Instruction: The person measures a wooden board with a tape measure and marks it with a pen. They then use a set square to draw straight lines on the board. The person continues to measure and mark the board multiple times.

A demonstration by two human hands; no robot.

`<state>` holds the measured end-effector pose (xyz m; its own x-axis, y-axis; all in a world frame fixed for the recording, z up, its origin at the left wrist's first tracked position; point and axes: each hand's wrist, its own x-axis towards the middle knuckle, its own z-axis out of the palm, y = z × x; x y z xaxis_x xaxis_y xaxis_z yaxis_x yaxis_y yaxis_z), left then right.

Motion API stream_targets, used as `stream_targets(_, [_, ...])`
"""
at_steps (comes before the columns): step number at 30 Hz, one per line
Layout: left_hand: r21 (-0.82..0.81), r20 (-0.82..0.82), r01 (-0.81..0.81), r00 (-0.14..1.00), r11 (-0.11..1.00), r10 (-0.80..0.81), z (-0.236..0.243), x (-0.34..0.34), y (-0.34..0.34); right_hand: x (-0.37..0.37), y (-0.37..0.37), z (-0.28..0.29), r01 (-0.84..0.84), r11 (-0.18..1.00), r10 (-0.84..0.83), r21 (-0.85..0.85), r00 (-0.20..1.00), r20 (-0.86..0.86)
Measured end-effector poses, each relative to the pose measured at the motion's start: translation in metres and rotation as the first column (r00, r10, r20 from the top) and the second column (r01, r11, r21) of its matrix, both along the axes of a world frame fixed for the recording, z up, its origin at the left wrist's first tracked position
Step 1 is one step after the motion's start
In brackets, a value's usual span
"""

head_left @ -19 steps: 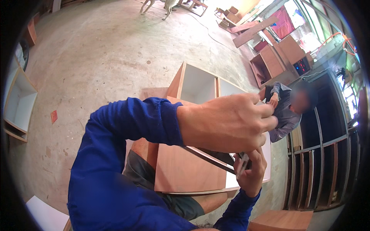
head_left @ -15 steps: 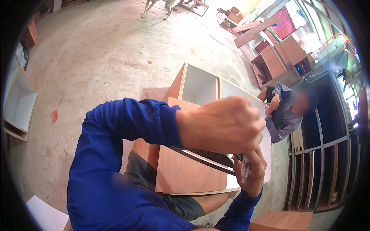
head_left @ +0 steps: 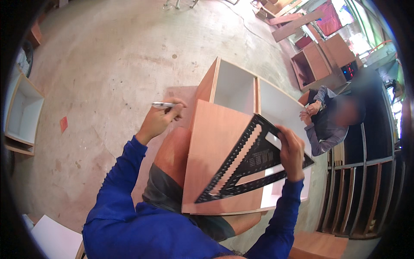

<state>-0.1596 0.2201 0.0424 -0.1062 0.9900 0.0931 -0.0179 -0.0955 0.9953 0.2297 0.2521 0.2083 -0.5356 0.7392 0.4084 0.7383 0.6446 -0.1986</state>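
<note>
Two grips: right hand (head_left: 293, 149) holds black rafter square (head_left: 263, 155), long edge slanting lower-left; left hand (head_left: 156, 121), well apart, pinches silver pen (head_left: 163, 104).

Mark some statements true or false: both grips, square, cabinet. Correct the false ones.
1. The left-hand grip holds a slim pen-like tool. True.
2. The right-hand grip holds the black triangular square. True.
3. The pen-like tool touches the square. False: they are apart.
4. The open cabinet shows white inside. True.
5. The left-hand grip is directly over the cabinet. False: it appears left of it.
</note>
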Motion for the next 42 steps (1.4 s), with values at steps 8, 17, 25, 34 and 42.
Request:
stream_targets(8, [-0.171,0.136,-0.17,0.972,0.97,0.194,-0.09,-0.002,-0.063,-0.005,0.119,-0.126,0.007,0.966,-0.04,-0.258,0.992,-0.123])
stream_targets(17, [-0.163,0.03,-0.11,0.993,0.98,0.117,-0.1,0.055,-0.096,-0.039,0.176,-0.19,0.003,0.913,-0.055,-0.407,0.992,-0.115])
stream_targets(25, [-0.067,-0.173,-0.198,0.968,0.978,0.184,-0.09,0.095,-0.077,-0.043,0.186,-0.208,0.033,0.922,-0.059,-0.386,0.997,-0.057])
stream_targets(34, [-0.068,-0.073,-0.234,0.971,0.97,0.229,-0.109,0.142,-0.078,-0.036,0.185,-0.218,-0.021,0.916,-0.037,-0.4,0.99,-0.135])
stream_targets(42, [-0.096,-0.234,-0.182,0.96,0.979,0.155,-0.097,0.141,-0.074,-0.042,0.177,-0.229,-0.027,0.988,0.004,-0.151,0.989,-0.15])
